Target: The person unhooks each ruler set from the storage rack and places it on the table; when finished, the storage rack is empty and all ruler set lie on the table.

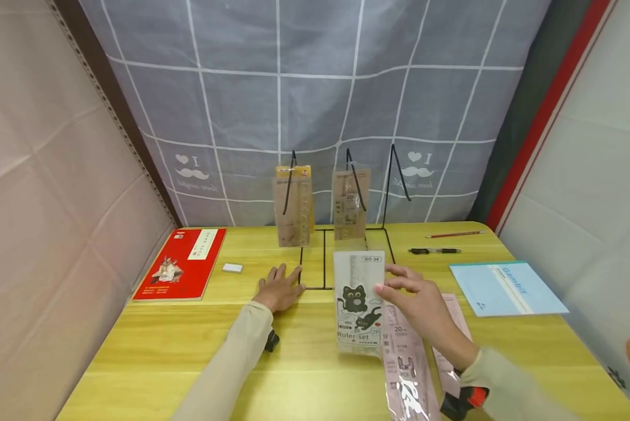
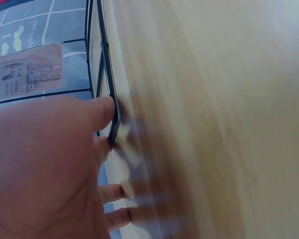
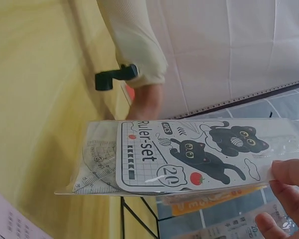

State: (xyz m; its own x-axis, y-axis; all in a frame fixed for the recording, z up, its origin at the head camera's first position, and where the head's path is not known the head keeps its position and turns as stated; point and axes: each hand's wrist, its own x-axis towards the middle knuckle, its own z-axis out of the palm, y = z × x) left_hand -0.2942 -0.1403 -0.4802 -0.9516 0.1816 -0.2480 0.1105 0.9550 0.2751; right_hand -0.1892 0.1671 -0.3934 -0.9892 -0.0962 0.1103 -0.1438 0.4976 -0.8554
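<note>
My right hand point(image 1: 425, 310) pinches the right edge of a clear ruler-set packet point(image 1: 361, 301), held upright over the table in the head view. Black cats and the words "Ruler-set" are printed on its card; clear rulers show through the plastic in the right wrist view, beside the fingers point(image 3: 289, 174). With fingers spread, my left hand point(image 1: 280, 290) rests on the table at the front left corner of the black wire rack point(image 1: 315, 288). In the left wrist view its thumb point(image 2: 102, 112) touches the rack's wire. Ruler packets point(image 1: 293, 204) hang from two rack hooks.
Pink ruler packets point(image 1: 406, 362) lie under my right forearm. A red booklet point(image 1: 183, 266) and a white eraser point(image 1: 233, 268) are on the left. To the right lie a pencil point(image 1: 454, 234), a black pen point(image 1: 434, 251) and a blue notebook point(image 1: 508, 289). The rightmost hook point(image 1: 399, 169) holds nothing.
</note>
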